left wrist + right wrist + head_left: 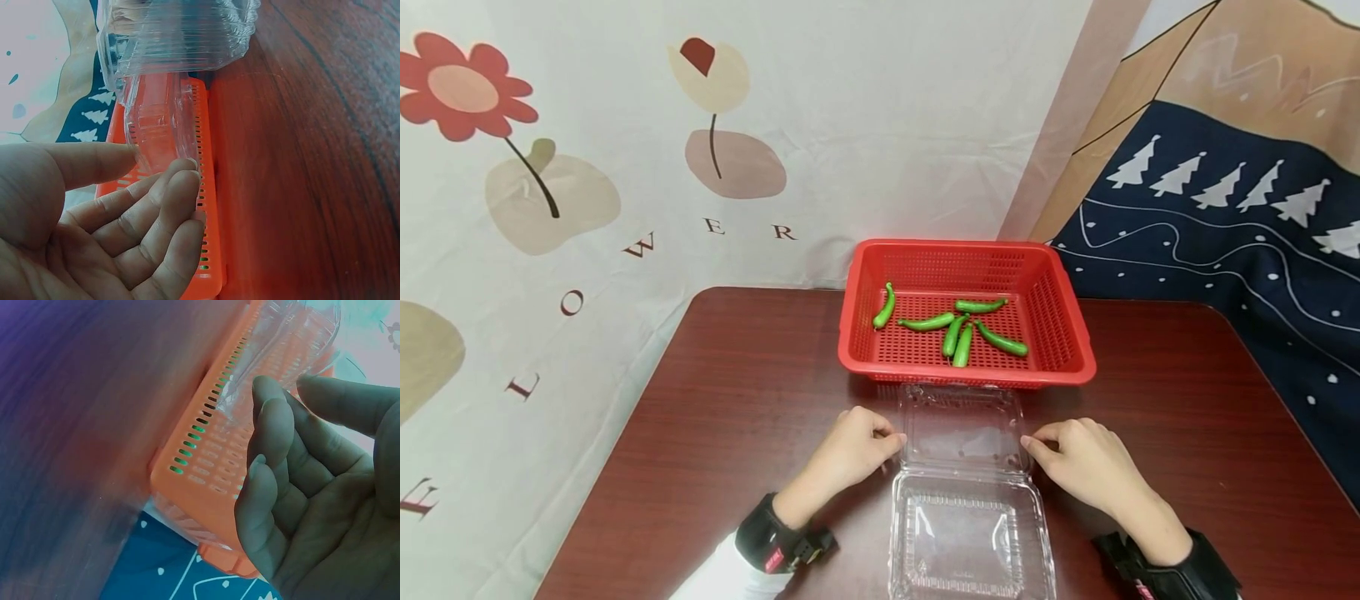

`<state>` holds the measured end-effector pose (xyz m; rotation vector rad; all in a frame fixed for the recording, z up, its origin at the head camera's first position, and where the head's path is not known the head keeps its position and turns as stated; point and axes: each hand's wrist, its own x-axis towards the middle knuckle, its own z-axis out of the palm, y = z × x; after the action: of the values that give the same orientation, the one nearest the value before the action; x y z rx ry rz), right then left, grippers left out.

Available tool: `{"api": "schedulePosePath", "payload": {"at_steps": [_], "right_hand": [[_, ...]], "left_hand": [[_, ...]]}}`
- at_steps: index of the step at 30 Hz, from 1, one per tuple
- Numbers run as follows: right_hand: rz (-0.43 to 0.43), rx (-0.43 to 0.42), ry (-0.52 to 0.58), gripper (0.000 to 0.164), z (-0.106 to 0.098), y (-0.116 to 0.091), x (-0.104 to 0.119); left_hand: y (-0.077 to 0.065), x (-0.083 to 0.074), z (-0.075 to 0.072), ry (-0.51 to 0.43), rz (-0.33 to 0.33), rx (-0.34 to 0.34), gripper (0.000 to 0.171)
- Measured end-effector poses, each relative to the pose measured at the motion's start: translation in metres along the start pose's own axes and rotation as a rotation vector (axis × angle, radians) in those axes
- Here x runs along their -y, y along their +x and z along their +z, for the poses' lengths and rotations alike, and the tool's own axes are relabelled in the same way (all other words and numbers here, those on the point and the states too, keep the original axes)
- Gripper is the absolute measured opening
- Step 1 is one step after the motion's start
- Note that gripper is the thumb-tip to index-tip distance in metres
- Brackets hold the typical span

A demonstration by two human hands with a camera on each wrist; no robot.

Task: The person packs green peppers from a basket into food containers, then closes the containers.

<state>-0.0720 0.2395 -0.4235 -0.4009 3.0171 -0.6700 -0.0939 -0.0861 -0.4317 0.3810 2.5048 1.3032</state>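
Note:
A clear plastic clamshell container [962, 542] stands open, its base toward me and its lid [962, 429] on the far side. At the lid's left edge, my left hand [861, 446] pinches it between thumb and curled fingers. My right hand [1082, 462] does the same at the right edge, fingertips right at the rim. In the left wrist view, the lid [156, 119] passes between thumb and fingertips. The right wrist view has the lid [275, 356] just beyond the curled fingers [275, 425].
Just behind the lid is a red perforated basket [966, 373] holding several green peppers [1002, 340]. The dark brown wooden table [737, 367] extends to both sides. A printed cloth [880, 125] hangs behind it.

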Motion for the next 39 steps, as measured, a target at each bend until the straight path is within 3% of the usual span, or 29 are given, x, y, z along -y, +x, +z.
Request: {"api": "schedulePosePath", "payload": {"at_steps": [4,13,23,39], "right_hand": [[-0.004,0.002,0.005,0.019,-0.003,-0.001,0.002],[-0.029,-0.004,-0.005,0.030,-0.008,-0.001,0.003],[-0.014,0.016,0.010,0.009,-0.009,-0.003,0.003],[-0.019,-0.001,0.015,0.011,-0.011,-0.006,0.005]], "left_hand": [[-0.002,-0.002,-0.002,0.013,0.015,-0.007,0.019],[-0.005,-0.005,-0.006,0.001,0.020,-0.002,0.017],[-0.006,-0.006,-0.007,-0.021,-0.009,0.011,0.017],[-0.007,-0.008,-0.010,-0.005,0.014,0.011,0.013]]}}
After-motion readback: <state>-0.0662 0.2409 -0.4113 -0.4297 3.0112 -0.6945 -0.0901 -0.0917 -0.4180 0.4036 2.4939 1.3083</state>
